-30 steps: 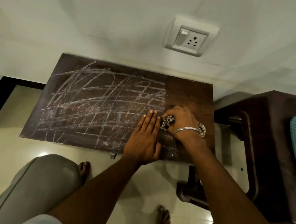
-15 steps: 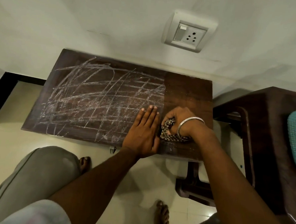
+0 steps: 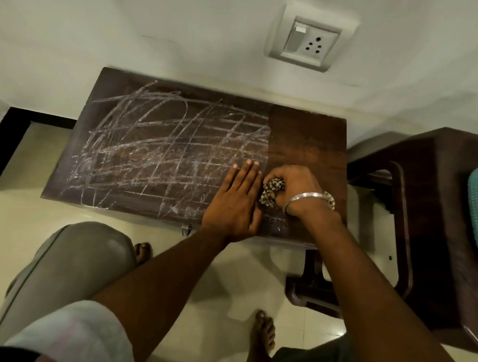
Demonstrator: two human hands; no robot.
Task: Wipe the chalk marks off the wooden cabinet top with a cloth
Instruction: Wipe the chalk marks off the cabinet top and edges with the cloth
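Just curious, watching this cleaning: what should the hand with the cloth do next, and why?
Probably sweep left. The right hand grips the bunched cloth at the edge of the clean strip of the cabinet top, while chalk marks cover everything to its left. The left hand, lying flat, would need to shift.

Cloth [image 3: 270,189] — back under right palm

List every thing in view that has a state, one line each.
Cabinet top: right strip wiped clean, rest chalked.
Chalk marks: cover the left and middle, unwiped.
Cloth: bunched, pressed on the wood.
Right hand: shut on the cloth.
Left hand: open, flat on the top.
Wall switch: position unclear.
Socket: nothing plugged in.
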